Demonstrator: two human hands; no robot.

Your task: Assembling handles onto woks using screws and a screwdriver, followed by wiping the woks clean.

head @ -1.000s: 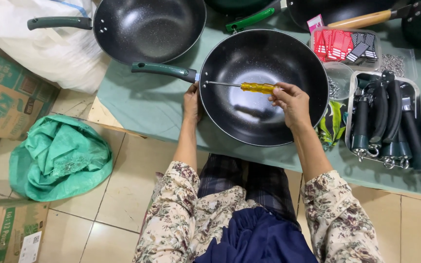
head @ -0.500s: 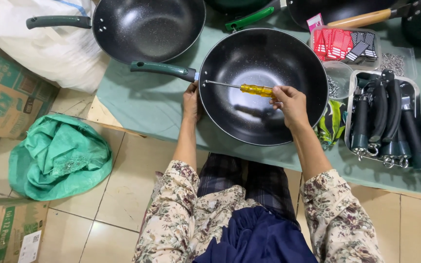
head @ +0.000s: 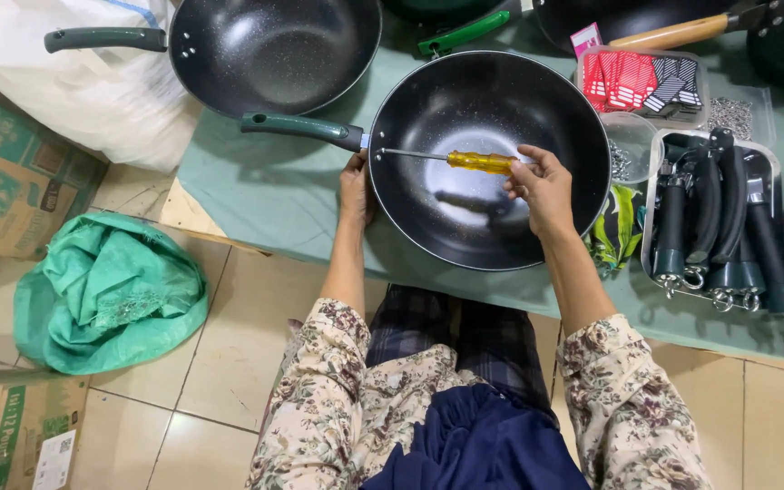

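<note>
Gripping amber-handled screwdriver — round speckled wok

The floor is laid with pale beige tiles, dark grout lines between them. A table covered in a light green cloth fills the upper part of the room as I look down. At the left, cardboard boxes stand on the floor, a big white sack leans beside the table, and a crumpled green cloth bag lies on the tiles. Light is even and soft.

Two hands, one screwdriver, two woks
</note>
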